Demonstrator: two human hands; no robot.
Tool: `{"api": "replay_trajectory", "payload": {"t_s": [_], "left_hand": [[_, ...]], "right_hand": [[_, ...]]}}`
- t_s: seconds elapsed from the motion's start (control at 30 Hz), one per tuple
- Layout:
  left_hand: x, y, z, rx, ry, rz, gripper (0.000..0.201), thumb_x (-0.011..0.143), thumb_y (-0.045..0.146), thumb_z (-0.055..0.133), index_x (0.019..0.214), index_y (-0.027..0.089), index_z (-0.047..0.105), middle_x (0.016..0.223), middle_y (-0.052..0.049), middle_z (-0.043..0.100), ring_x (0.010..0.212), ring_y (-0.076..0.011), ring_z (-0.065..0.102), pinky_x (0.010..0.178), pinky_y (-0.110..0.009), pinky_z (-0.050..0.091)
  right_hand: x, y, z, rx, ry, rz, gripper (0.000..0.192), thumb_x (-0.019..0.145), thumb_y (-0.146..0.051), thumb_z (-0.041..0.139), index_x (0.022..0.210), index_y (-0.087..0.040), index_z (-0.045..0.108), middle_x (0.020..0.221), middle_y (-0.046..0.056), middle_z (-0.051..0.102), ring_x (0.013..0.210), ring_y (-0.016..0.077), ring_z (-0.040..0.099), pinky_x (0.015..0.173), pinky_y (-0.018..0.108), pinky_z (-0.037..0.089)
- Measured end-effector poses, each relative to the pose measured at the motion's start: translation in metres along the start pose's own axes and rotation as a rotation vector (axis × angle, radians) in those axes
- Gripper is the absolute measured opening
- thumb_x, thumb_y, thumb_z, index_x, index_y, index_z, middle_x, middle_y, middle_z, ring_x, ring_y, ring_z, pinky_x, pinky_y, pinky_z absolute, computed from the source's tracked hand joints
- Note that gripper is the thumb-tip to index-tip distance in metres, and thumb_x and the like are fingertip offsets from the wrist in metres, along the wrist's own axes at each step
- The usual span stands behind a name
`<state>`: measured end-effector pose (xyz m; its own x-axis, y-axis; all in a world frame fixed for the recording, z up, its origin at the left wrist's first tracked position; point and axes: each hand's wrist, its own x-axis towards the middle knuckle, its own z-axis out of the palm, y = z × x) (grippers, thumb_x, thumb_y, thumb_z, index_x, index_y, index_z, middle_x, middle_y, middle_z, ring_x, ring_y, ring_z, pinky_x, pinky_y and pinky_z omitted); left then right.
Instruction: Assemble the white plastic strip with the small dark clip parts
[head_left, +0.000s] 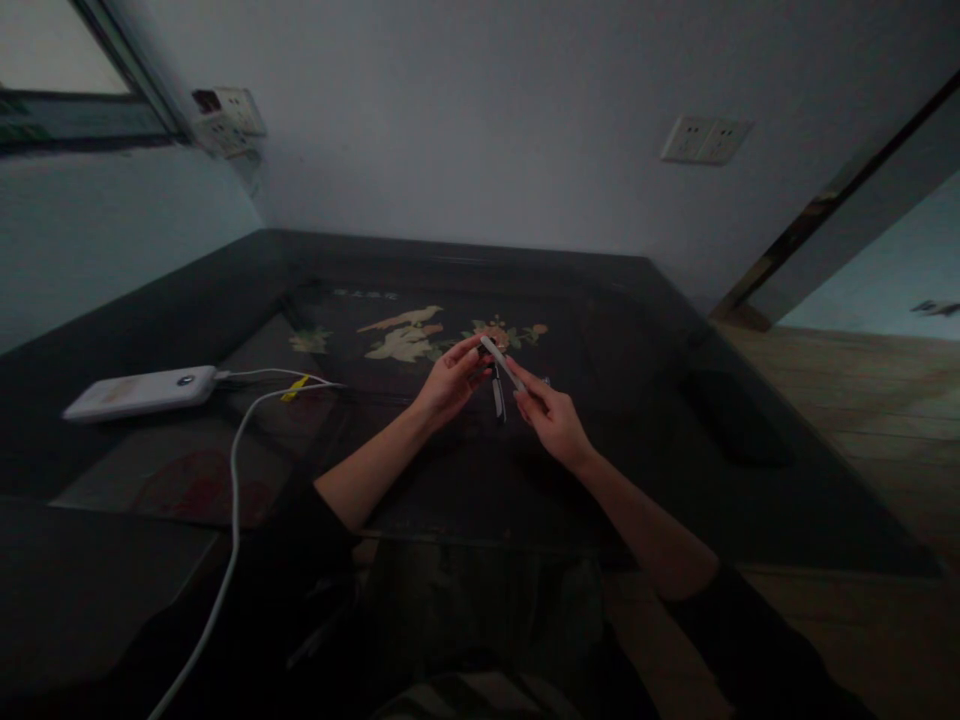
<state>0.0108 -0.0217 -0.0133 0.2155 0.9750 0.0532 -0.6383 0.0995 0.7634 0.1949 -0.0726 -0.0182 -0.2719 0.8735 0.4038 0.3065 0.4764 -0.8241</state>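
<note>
At the centre of the frame, the left hand (pixel 450 385) and right hand (pixel 547 415) both pinch a small white stick (pixel 501 362) above the dark table (pixel 675 470). A white power bank (pixel 142 392) with its cable (pixel 232 470) lies at left.

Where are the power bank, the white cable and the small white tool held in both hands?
Power bank (pixel 139 391): head view, middle of its top face.
White cable (pixel 233 480): head view, its downward run.
Small white tool (pixel 501 363): head view, its pale upper arm.

power bank (pixel 141 391) on table (pixel 750 500) left, hands (pixel 502 395) ctr, wall sockets (pixel 705 140) behind
</note>
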Motion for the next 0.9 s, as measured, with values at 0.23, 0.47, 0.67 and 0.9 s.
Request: {"api": "replay_trajectory", "payload": {"t_s": [0.23,0.47,0.67,0.9], "left_hand": [[-0.0007,0.0005,0.0004,-0.004,-0.052,0.016,0.041,0.065,0.026,0.087,0.102,0.019,0.071,0.089,0.0,0.074,0.077,-0.0084,0.068,0.073,-0.019,0.052],[-0.001,0.0007,0.0009,0.016,-0.004,0.014,0.037,0.068,0.026,0.085,0.102,0.021,0.071,0.108,-0.002,0.073,0.084,-0.0102,0.069,0.077,-0.021,0.051],[0.0006,-0.0007,-0.0003,0.002,0.022,0.0,0.035,0.069,0.024,0.084,0.102,0.021,0.071,0.1,-0.001,0.074,0.08,-0.0084,0.068,0.074,-0.019,0.052],[-0.0017,0.001,0.0034,0.007,0.011,-0.002,0.037,0.067,0.021,0.085,0.101,0.019,0.072,0.091,-0.001,0.074,0.075,-0.0086,0.069,0.071,-0.018,0.052]], "right_hand": [[0.0002,0.0014,-0.0005,0.005,0.039,0.025,0.051,0.095,-0.03,0.048,0.145,-0.019,0.051,0.085,0.005,0.066,0.053,0.01,0.042,0.052,0.026,0.04],[-0.0031,-0.004,0.0022,0.052,-0.084,0.037,0.051,0.094,-0.03,0.05,0.145,-0.02,0.051,0.074,0.001,0.061,0.051,0.0089,0.036,0.048,0.022,0.035],[-0.0009,-0.0042,-0.0005,-0.023,-0.026,0.023,0.05,0.095,-0.031,0.048,0.143,-0.02,0.053,0.084,0.007,0.068,0.059,0.0148,0.05,0.054,0.027,0.043],[0.0005,0.0001,-0.0025,-0.037,0.054,0.028,0.051,0.096,-0.029,0.047,0.145,-0.019,0.05,0.084,0.005,0.067,0.053,0.0108,0.041,0.052,0.026,0.039]]}}
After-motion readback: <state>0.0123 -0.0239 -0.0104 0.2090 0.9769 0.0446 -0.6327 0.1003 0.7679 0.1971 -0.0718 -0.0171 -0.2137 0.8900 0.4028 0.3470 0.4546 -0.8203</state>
